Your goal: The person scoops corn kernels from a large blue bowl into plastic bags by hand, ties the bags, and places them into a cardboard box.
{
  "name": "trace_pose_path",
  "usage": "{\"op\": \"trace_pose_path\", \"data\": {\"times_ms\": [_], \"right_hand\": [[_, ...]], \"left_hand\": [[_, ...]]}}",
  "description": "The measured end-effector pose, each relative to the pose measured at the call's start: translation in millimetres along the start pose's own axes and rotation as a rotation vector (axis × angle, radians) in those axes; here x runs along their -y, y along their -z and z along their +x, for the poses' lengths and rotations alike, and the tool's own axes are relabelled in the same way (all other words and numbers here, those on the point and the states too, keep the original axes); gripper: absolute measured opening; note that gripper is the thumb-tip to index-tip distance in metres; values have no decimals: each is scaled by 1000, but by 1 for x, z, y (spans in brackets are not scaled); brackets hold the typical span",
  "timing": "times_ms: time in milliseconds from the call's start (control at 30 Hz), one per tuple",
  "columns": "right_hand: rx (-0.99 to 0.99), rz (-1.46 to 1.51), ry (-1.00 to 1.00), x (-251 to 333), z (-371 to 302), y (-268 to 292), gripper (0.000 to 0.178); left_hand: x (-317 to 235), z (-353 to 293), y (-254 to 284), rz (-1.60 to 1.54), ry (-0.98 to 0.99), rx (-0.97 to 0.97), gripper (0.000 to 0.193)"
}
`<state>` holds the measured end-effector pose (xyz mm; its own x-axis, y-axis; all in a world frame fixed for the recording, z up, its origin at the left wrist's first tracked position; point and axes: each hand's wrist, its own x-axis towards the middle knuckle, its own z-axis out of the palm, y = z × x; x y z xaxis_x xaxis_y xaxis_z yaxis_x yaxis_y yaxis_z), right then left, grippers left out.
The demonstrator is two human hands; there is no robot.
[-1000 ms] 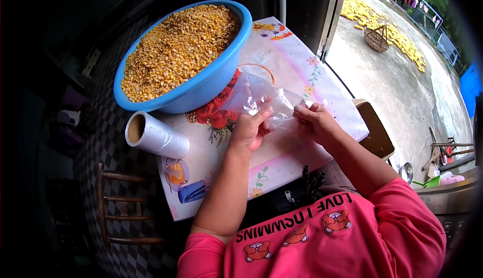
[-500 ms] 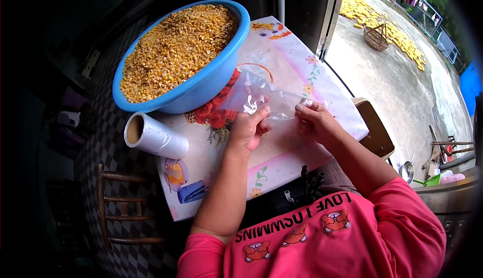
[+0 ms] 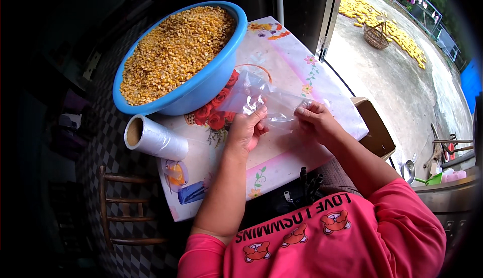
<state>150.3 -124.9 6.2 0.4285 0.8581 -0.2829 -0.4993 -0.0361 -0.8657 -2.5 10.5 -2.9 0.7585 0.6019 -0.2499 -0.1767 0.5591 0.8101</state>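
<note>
Between my hands a clear plastic bag [image 3: 276, 104] is stretched above the table. My left hand [image 3: 249, 127] pinches its near left side, thumb on top. At the right end, my right hand [image 3: 317, 119] grips the edge between thumb and fingers. Behind my left hand, a big blue basin [image 3: 201, 89] stands heaped with yellow corn kernels [image 3: 178, 51]. A roll of clear plastic bags [image 3: 163, 139] lies on its side left of my left forearm, its brown cardboard core facing left.
The table [image 3: 292, 167] has a floral cloth. A wooden chair [image 3: 131, 219] stands at the left, and a cardboard box [image 3: 375, 132] sits beyond the right edge. Outside the doorway, corn cobs [image 3: 362, 11] are spread around a wicker basket [image 3: 376, 37].
Both hands stay nearly in place with the bag between them. The plastic near my right hand has shifted slightly. Basin and roll have not moved.
</note>
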Motion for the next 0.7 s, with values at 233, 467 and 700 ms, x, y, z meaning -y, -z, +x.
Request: {"op": "trace_pose_path", "data": {"times_ms": [233,467,700], "right_hand": [[82,143,-81,6,1,0,22],[44,8,-12,1,6,14,23],[0,111,-55,8,0,7,21]], "left_hand": [[-2,-1,0,-26,28,9,14],[-1,0,0,-35,28,-22,14],[3,0,-7,-77,-20,-174,20]]}}
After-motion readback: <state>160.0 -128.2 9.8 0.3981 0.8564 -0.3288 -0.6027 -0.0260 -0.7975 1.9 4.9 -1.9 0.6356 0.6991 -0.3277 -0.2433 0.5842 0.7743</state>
